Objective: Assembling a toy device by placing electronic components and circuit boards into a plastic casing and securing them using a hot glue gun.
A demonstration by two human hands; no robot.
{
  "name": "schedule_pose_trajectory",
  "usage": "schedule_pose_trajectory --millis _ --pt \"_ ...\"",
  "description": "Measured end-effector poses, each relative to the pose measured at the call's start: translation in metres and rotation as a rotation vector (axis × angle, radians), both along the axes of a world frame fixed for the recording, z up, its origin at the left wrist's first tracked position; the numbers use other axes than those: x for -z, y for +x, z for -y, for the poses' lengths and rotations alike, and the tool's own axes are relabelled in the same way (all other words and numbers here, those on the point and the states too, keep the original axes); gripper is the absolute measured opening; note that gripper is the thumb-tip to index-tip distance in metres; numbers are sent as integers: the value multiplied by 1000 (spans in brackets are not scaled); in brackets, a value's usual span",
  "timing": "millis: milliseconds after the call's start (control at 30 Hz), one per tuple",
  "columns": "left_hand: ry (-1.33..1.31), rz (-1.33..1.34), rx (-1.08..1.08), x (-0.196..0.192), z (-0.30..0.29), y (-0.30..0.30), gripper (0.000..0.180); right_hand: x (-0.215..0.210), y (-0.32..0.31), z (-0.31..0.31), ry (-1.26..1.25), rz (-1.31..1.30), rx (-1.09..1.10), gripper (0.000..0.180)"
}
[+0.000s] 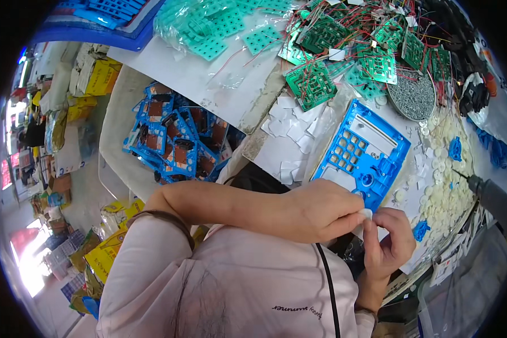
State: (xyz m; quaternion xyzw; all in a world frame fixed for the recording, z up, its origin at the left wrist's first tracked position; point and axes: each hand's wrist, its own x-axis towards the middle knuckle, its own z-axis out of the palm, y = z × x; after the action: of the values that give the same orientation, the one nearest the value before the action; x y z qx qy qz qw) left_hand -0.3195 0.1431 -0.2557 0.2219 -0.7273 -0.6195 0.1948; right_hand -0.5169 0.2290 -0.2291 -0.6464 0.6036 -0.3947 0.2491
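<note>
Item, hands: my left hand (315,211) and right hand (391,242) meet just below the blue plastic panel (361,155). Both pinch one small white pad (366,214) between thumb and fingertips — closed tight on it, nothing else held. The pad sits at the panel's near edge, beside its round socket; whether it touches the panel I cannot tell.

Item, step in hand: as I judge it, I am peeling or readying the pad for seating on the panel. The next move calls for a fine release from one hand and a steady press at the right spot, without creasing the piece.

Item, bench stock:
- white squares (290,127) scattered left of the panel
- pale round buttons (448,186) heaped to its right
- green circuit boards (312,81) with red wires, farther off
- round dish of small screws (412,96) beyond the panel
- grey power screwdriver (490,194) lying at the right edge

Item, below the bench: a bin of blue assembled units (174,141) — well apart from my hands.
</note>
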Motion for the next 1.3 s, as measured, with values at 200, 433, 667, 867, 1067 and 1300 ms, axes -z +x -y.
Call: schedule_pose_trajectory --millis 200,433,667,867,1067,1300 --pt "-190 94 -75 5 -8 -4 14 -4 13 14 35 -148 125 7" --pt "-756 123 -76 20 45 -3 31 13 -2 40 261 -311 167 14" --pt "-838 185 -2 33 44 -6 35 11 12 46 351 -463 226 17" --pt "-917 210 23 31 43 -8 34 13 4 51 364 -517 173 20" --pt "-908 248 51 25 43 -12 35 12 -6 63 381 -569 110 24" --pt "-910 237 44 26 41 -11 37 9 -31 69 472 -122 80 20"
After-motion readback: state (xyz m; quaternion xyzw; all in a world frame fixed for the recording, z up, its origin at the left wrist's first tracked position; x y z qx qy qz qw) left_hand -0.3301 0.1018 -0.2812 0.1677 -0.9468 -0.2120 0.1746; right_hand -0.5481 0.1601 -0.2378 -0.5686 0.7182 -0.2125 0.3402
